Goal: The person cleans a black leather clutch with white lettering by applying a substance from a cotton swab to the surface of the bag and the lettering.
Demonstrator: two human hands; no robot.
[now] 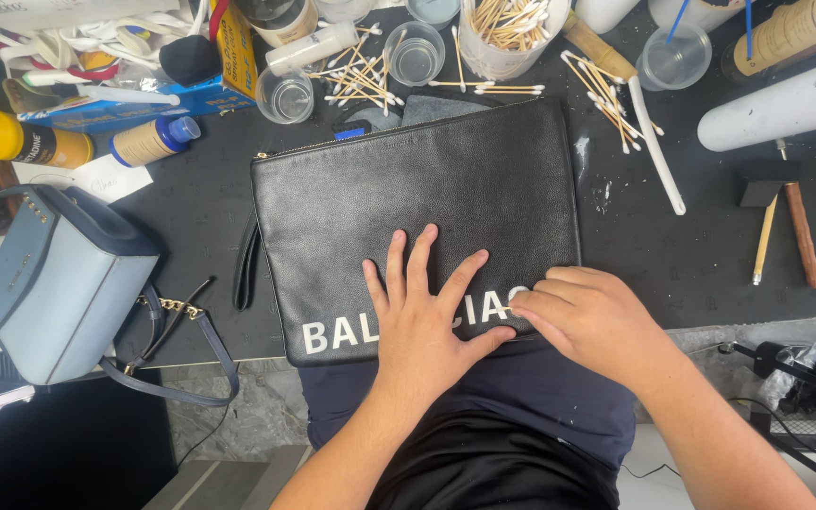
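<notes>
Both forearms bare, entering from bottom edge and converging toward centre. Left hand (424,316) palm down, flat, 4 fingers spread and extended forward, thumb angled out to the right. Right hand (589,316) palm down, fingers curled and bunched, tips pointing left, just beside left thumb.

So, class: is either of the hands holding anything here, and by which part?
Nothing is gripped. The left hand lies flat, fingers spread, on the black leather pouch; the right hand presses its fingertips at the pouch's lower right edge.
</notes>
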